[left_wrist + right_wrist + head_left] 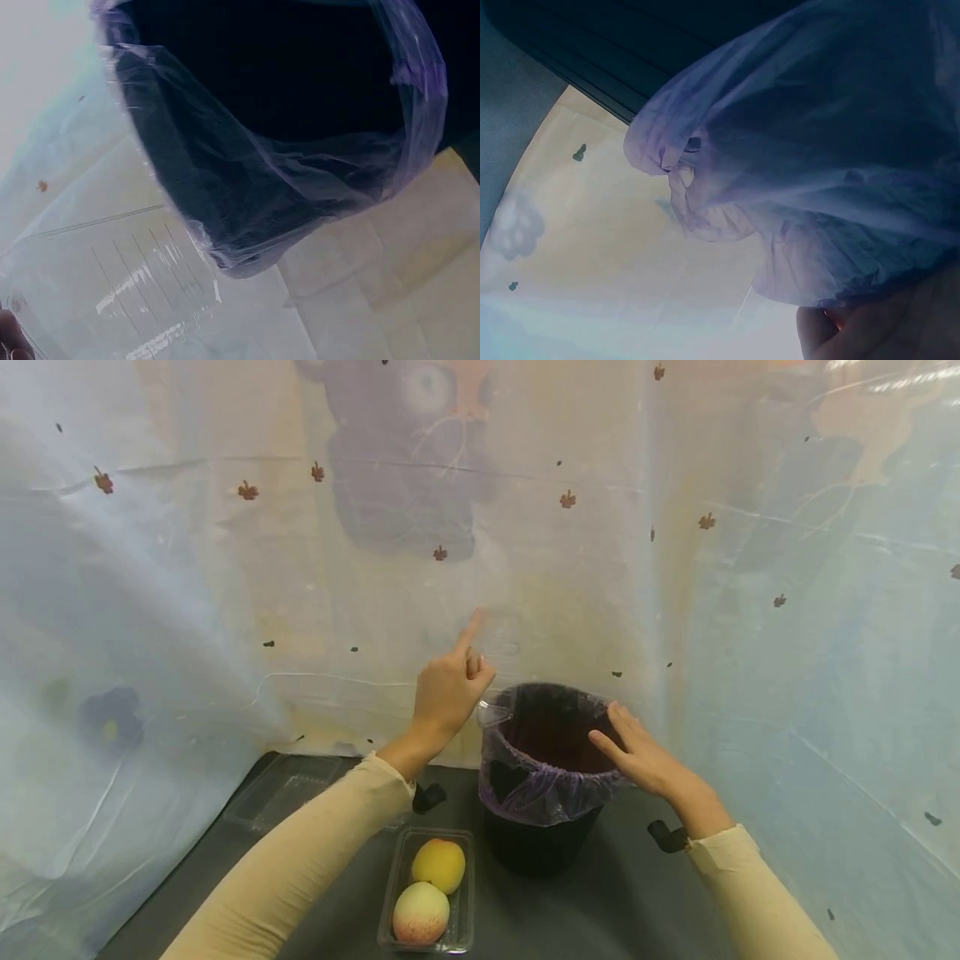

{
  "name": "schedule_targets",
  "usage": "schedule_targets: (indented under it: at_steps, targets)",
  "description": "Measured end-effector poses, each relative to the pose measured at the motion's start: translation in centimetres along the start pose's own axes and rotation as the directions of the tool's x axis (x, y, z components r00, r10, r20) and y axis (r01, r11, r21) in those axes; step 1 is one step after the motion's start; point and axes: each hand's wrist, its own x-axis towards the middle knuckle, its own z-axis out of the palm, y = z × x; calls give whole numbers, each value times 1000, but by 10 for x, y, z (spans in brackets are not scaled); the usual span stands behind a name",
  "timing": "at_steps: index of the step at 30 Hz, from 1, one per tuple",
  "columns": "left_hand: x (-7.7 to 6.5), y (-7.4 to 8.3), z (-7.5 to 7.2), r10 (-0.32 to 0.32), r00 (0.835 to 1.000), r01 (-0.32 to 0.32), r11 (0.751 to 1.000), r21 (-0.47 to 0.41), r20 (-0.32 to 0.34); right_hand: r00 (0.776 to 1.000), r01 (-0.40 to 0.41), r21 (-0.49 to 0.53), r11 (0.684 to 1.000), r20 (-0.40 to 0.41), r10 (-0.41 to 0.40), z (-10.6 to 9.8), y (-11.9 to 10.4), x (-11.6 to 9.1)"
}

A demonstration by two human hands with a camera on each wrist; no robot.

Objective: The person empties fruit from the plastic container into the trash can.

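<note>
My left hand (450, 689) is raised at the left side of a black bin (536, 843), index finger extended upward. It grips a clear plastic container (150, 277) with ridged lines, which shows faintly in the head view beside the bin's rim. Part of a finger (13, 341) shows at the container's edge in the left wrist view. A thin purple bin bag (558, 789) lines the bin and folds over its rim. At the right of that rim, my right hand (648, 760) rests against the bag, fingers extended and thumb apart.
A clear tray (387, 902) on the dark table (600, 918) holds a yellow peach (438, 866) and a paler, pink-blushed peach (421, 913). Another clear plastic piece (285, 785) lies at the back left. Translucent patterned sheeting (525, 568) hangs behind and at both sides.
</note>
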Motion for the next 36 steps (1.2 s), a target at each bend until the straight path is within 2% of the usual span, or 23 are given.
schedule_targets:
  at_steps: [3,8,12,15,22,27,36]
  targets:
    - [-3,-7,-9,-51,998,49,996,-79,-27,1000,5,2,1000,2,-5,0,0,0]
    - [-13,-20,-27,-102,994,91,978,-188,-44,1000,7,13,1000,1,-7,1,0,1]
    - [-25,-31,-41,-157,987,141,951,-276,-37,1000,-2,14,1000,6,2,0,0,1]
    - [-36,-39,-51,-206,978,189,932,-308,-23,1000,-8,14,1000,8,8,-1,0,0]
    - [-57,-58,-66,-301,954,282,885,-371,7,1000,-15,1,1000,8,15,-1,1,-1]
    - [-72,-71,-75,-367,929,357,847,-395,54,1000,-14,1,1000,12,14,0,0,0]
    - [-106,-92,-90,-398,908,418,839,-348,129,1000,-9,0,1000,9,9,0,1,0]
